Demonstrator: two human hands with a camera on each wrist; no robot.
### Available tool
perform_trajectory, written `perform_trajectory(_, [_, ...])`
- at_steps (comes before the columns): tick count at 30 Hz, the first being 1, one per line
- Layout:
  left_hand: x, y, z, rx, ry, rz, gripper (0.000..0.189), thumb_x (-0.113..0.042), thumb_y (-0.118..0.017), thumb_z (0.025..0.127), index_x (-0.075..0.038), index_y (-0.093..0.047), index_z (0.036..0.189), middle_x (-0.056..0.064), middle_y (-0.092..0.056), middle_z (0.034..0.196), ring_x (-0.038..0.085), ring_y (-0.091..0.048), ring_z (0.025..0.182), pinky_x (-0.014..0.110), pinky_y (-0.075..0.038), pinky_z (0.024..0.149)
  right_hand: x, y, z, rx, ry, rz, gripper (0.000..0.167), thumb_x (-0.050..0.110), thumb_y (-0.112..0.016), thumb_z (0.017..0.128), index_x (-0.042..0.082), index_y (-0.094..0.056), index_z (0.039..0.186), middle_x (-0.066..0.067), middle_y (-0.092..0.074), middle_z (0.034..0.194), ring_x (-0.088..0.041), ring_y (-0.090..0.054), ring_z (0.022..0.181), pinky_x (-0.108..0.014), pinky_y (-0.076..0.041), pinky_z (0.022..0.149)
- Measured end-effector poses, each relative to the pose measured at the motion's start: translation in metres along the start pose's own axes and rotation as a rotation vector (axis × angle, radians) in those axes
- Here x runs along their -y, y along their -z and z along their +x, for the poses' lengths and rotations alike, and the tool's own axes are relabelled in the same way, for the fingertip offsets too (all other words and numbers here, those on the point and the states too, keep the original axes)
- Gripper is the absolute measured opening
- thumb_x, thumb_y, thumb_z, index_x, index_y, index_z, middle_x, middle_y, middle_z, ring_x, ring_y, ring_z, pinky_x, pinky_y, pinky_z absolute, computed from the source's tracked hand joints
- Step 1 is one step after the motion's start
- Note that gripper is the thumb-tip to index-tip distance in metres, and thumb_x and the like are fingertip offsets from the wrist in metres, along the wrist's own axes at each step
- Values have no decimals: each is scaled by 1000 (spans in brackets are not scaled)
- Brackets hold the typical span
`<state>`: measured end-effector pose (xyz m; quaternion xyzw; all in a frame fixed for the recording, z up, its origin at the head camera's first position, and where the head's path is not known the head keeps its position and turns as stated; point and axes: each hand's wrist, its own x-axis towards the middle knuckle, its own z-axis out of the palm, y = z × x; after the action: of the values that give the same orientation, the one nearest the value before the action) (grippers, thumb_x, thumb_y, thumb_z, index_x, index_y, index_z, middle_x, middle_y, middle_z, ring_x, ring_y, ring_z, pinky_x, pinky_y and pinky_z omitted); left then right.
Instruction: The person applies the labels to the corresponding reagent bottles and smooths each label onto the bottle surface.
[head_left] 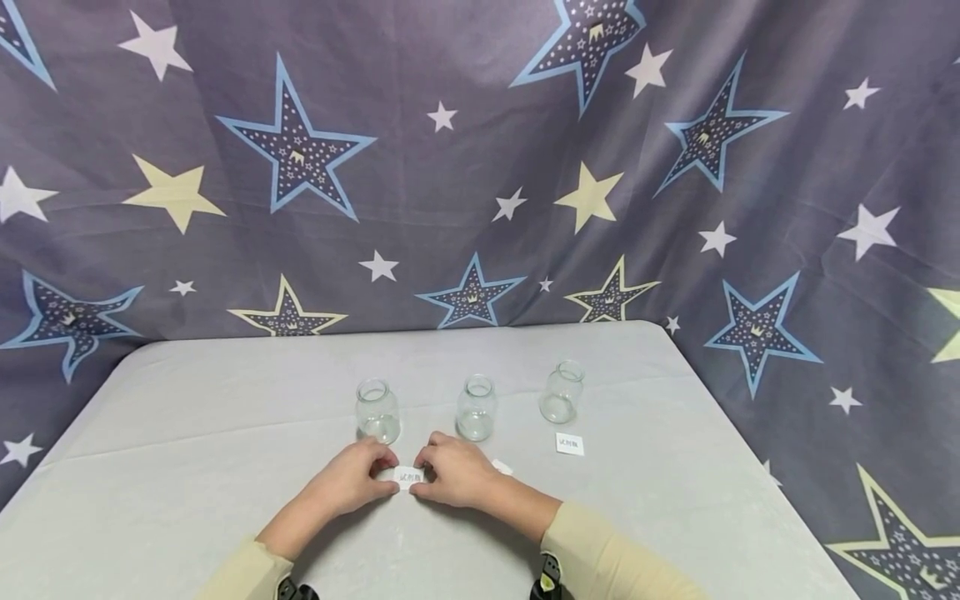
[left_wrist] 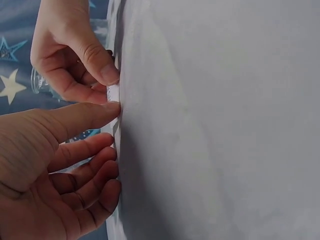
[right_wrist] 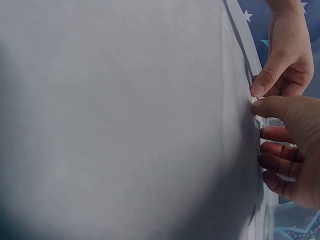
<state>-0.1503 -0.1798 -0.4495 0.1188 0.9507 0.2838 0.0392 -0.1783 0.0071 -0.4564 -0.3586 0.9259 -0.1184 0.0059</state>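
Observation:
Low over the table, my left hand (head_left: 354,477) holds the left edge of a small white paper label (head_left: 408,477) with dark printed characters, between thumb and forefinger. The right hand (head_left: 459,472) grips its right edge the same way, so the two thumbs lie close together at the near side. In the left wrist view the label (left_wrist: 113,93) shows nearly edge-on between the fingertips. Just beyond the left hand stands a clear glass jar (head_left: 377,408). Behind the right hand is a second open glass jar (head_left: 476,408).
A third glass jar (head_left: 562,392) stands farther right, with another printed label (head_left: 569,443) lying in front of it. Beside the right wrist, a white label (head_left: 502,467) is partly hidden. A star-patterned curtain (head_left: 450,208) hangs behind the grey-white table (head_left: 187,500).

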Motion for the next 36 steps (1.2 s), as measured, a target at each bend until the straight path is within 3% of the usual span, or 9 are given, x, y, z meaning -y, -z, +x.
perform_trajectory(7, [4, 1, -2, 1, 36, -27, 23, -14, -80, 69, -7, -67, 86, -1, -57, 76, 10, -49, 70, 27, -42, 65, 0, -1, -1, -30, 27, -25, 27, 42, -69, 78, 20, -70, 94, 12, -53, 78, 1, -44, 64, -13, -34, 56])
perform_trajectory(13, [5, 2, -4, 6, 70, -70, 16, -13, -77, 73, -9, -67, 85, -3, -57, 75, 9, -48, 69, 23, -40, 62, -1, -1, -2, -61, 29, 22, 24, 39, -69, 78, 19, -71, 92, 12, -54, 77, 3, -43, 63, -10, -31, 54])
perform_trajectory(24, [6, 6, -7, 4, -10, -148, 10, -18, -71, 80, -9, -67, 85, -4, -59, 75, 4, -49, 66, 19, -41, 59, -4, 6, -5, -83, -25, 124, 26, 38, -70, 77, 17, -71, 92, 10, -56, 79, 2, -45, 65, -10, -34, 56])
perform_trajectory(36, [5, 7, -7, 24, -42, -238, 9, -15, -67, 84, -6, -68, 88, -2, -62, 74, 2, -49, 65, 19, -42, 60, -8, 8, -8, -97, -38, 166, 26, 37, -70, 79, 17, -71, 95, 8, -59, 82, 2, -46, 66, -11, -36, 58])
